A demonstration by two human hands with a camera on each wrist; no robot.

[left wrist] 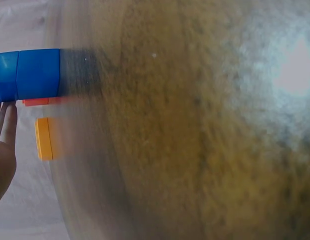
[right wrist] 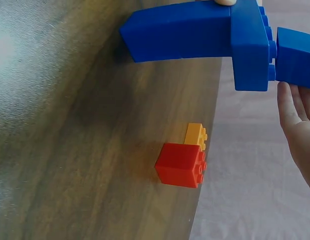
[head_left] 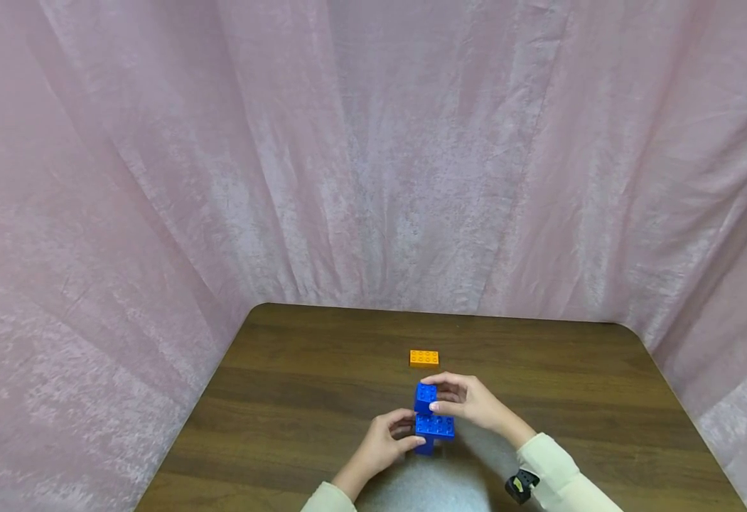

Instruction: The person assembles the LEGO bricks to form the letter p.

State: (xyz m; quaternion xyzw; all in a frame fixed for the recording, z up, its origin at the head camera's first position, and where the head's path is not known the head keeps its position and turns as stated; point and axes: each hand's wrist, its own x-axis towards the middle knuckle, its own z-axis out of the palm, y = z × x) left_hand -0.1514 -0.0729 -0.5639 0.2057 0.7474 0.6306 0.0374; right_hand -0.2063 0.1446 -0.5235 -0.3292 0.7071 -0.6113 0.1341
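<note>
A column of blue toy bricks (right wrist: 179, 32) stands on the table, a wider blue brick (head_left: 442, 427) across its top with studs up. My left hand (head_left: 378, 446) holds this stack from the left side, thumb in front and fingers behind. In my right hand (head_left: 475, 405), a smaller blue brick (head_left: 426, 397) is pinched between thumb and fingers. That brick sits right at the wide brick's studs near one end, slightly tilted in the right wrist view. The left wrist view catches the column (left wrist: 39, 74) beside my left fingers (left wrist: 9, 125).
An orange brick (head_left: 424, 358) lies farther back on the wooden table (head_left: 322, 341). Next to it in the right wrist view is a red brick (right wrist: 178, 165), hidden behind my right hand in the head view. Pink curtains (head_left: 411, 156) hang around the table.
</note>
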